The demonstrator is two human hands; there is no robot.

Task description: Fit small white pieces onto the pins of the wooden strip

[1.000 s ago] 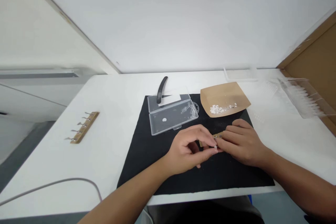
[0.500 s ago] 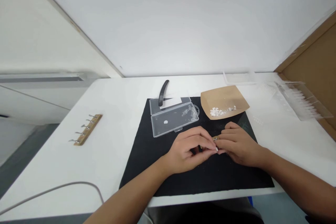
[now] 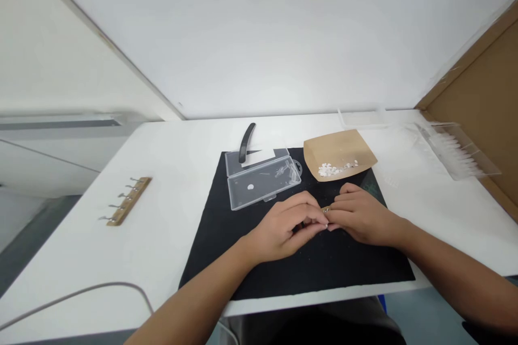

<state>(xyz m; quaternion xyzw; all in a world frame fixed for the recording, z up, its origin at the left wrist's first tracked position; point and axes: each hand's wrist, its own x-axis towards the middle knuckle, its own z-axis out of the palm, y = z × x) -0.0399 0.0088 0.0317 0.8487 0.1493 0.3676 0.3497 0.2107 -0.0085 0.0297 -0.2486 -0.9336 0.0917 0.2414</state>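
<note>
Over the black mat (image 3: 226, 242), my left hand (image 3: 285, 226) pinches a tiny white piece (image 3: 326, 225) between thumb and fingertips; it looks like a nail tip. Right against it, my right hand (image 3: 358, 215) has its fingers closed around a small wooden strip with metal fittings (image 3: 326, 208), mostly hidden by the fingers. The fingertips of both hands meet at the white piece. Just beyond them lies an open clear plastic case (image 3: 259, 194) holding transparent nail tips and one white disc. A brown paper tray (image 3: 343, 148) contains many small white pieces.
A black curved nail file (image 3: 246, 143) rests across the case's lid, near a white card (image 3: 259, 157). At left on the table is a wooden strip with several metal clips (image 3: 129, 202). Clear boxes of nail tips (image 3: 457, 151) stand right, beside a cardboard panel (image 3: 473, 91). A cable (image 3: 117, 283) crosses front left.
The whole view has shifted slightly, so things sit a little further left. Both hands keep the same pinch and hold, with only small finger movement.
</note>
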